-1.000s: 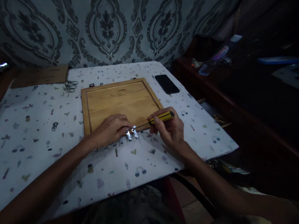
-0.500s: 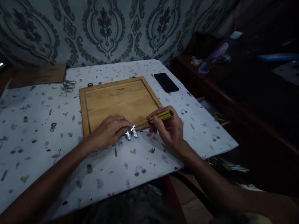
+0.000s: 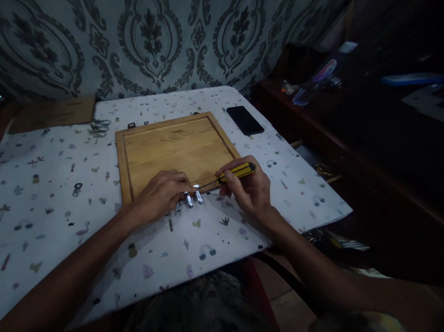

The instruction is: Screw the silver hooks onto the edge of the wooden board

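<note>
My right hand (image 3: 251, 189) is closed around the yellow and black handle of a screwdriver (image 3: 236, 172). The screwdriver's thin shaft points left along the near edge of a framed wooden board (image 3: 176, 151) lying on the table. Shiny metal clips (image 3: 198, 194) stick out from that near edge toward me. My left hand (image 3: 161, 192) rests over the board's near edge, its thumb and fingers pinched on a clip close to the screwdriver's tip. The exact contact between tip and clip is too small to make out.
A black phone (image 3: 245, 120) lies right of the board on the patterned tablecloth (image 3: 99, 243). Scissors (image 3: 98, 127) and a piece of cardboard (image 3: 53, 113) are at the back left. A dark wooden cabinet (image 3: 297, 106) with a clear bottle (image 3: 323, 74) stands along the right.
The whole view has shifted slightly. Both hands keep nearly the same places at the board's near edge, the screwdriver still in my right hand.
</note>
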`<state>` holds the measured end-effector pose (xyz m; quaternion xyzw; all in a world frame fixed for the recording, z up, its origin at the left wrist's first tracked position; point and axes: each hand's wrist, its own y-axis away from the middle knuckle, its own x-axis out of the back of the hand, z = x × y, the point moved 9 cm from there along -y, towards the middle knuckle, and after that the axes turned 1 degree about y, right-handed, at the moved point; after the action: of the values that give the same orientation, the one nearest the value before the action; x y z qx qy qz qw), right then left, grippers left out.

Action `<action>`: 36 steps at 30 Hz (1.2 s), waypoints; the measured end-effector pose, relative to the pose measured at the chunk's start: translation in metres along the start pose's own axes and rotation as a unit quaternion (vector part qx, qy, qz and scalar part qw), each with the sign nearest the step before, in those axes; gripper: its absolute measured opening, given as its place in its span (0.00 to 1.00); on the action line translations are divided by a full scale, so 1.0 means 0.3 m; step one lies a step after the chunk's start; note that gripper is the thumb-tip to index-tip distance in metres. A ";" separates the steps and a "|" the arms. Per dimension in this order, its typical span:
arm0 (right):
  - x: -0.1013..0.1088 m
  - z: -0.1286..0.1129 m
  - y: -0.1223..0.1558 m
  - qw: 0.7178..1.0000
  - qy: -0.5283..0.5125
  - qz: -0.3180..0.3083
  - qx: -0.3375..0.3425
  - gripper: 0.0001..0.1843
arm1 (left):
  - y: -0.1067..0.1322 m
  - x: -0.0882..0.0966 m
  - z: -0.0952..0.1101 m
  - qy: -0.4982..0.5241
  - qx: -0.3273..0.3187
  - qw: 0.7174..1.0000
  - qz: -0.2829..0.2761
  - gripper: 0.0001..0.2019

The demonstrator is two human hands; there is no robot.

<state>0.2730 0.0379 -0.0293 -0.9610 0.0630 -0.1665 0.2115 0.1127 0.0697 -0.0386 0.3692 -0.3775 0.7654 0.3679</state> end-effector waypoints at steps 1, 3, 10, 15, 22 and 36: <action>-0.001 0.001 0.000 1.000 0.003 -0.001 -0.003 0.13 | -0.002 0.002 0.001 0.003 -0.002 1.000 0.002 0.20; -0.002 0.001 0.000 1.000 0.007 0.000 -0.006 0.14 | -0.003 0.000 0.001 0.009 0.001 1.000 0.000 0.19; 0.004 -0.013 0.002 1.000 -0.003 0.008 0.001 0.13 | 0.021 0.033 -0.023 0.005 0.047 0.998 0.035 0.16; 0.005 -0.008 0.000 1.000 0.000 0.012 0.000 0.14 | 0.085 0.126 -0.075 -0.009 0.102 0.992 0.069 0.14; 0.012 -0.023 -0.001 1.000 0.021 0.012 0.008 0.13 | 0.296 0.238 -0.235 -0.033 0.221 0.963 0.153 0.13; 0.017 -0.043 -0.016 0.998 0.064 0.018 -0.006 0.19 | 0.531 0.456 -0.594 -0.226 0.418 0.857 0.199 0.17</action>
<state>0.2737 0.0364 -0.0147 -0.9483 0.0943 -0.2239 0.2041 -0.1353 0.1892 -0.0508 0.5683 -0.1606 0.8033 -0.0764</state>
